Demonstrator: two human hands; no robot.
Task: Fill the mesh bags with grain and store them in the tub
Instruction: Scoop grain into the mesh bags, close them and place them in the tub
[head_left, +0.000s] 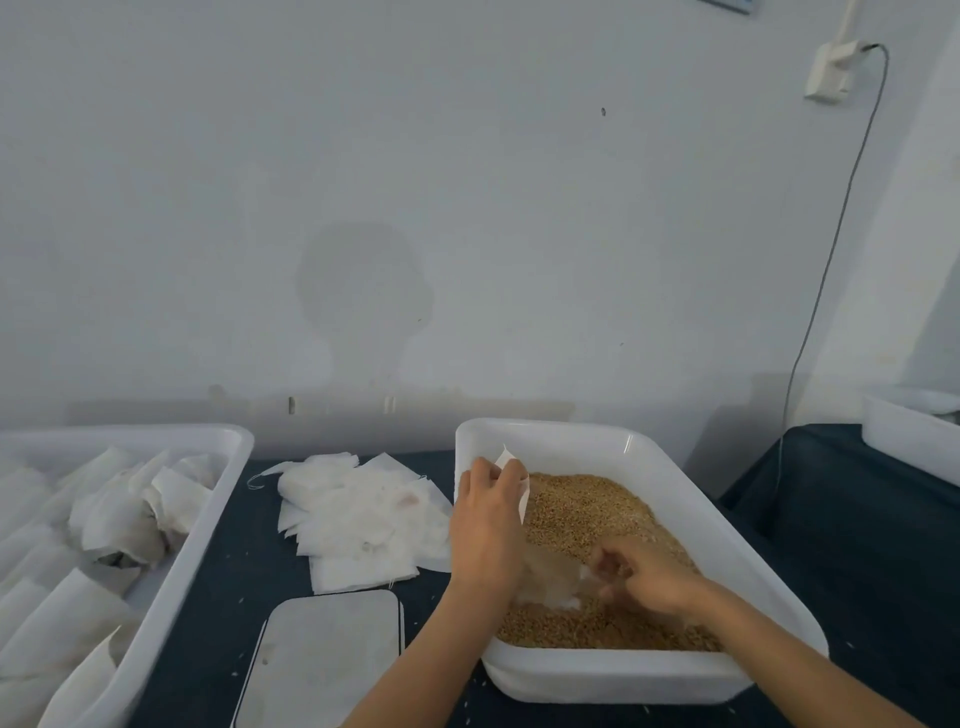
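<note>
Left hand (488, 514) fingers (511, 475) pinched on the mouth of a thin white mesh bag (519, 491), held over golden-brown loose grain (587, 512) in the white rectangular plastic tray (701, 509). Right hand (649, 571) curled in the grain beside the bag's blurred lower part (grip unclear). Bag judged limp, light, slippery; best taken at the rim. Filled bags lying in the white plastic tub (197, 519), left on the dark tabletop (249, 571).
</note>
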